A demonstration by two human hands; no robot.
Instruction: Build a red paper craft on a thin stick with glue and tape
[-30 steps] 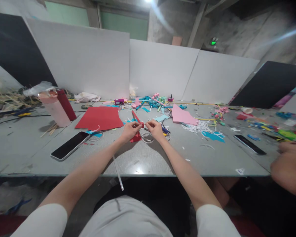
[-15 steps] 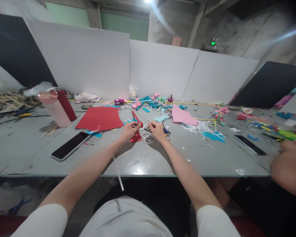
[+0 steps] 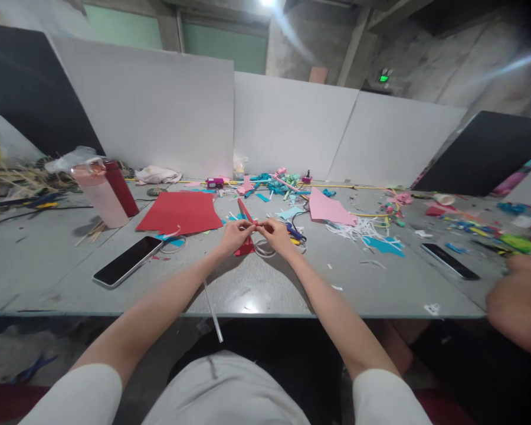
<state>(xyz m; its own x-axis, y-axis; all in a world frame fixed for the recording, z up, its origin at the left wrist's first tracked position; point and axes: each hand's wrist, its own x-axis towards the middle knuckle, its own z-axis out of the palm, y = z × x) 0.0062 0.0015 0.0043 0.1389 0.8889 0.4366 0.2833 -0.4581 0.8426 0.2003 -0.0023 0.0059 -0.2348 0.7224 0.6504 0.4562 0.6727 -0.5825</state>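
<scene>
Slanting from the fingers (image 3: pixel 249 224), narrow red strip (image 3: pixel 244 208), seemingly paper

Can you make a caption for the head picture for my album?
Left hand and right hand meet at a red strip above a grey table, near a red sheet.

Figure: Upper-body clothing of the wearer, viewed from the head.
A plain, off-white shirt (image 3: pixel 223 392) fills 6 o'clock, with a short dark streak (image 3: pixel 212 367) near its upper edge; matching short sleeves, the left sleeve (image 3: pixel 79 395) at 8 o'clock and the right sleeve (image 3: pixel 384 398) at 5 o'clock, end in curved hems; left hand (image 3: pixel 235 236) and right hand (image 3: pixel 277 234), near the dial's centre, are bare.
</scene>
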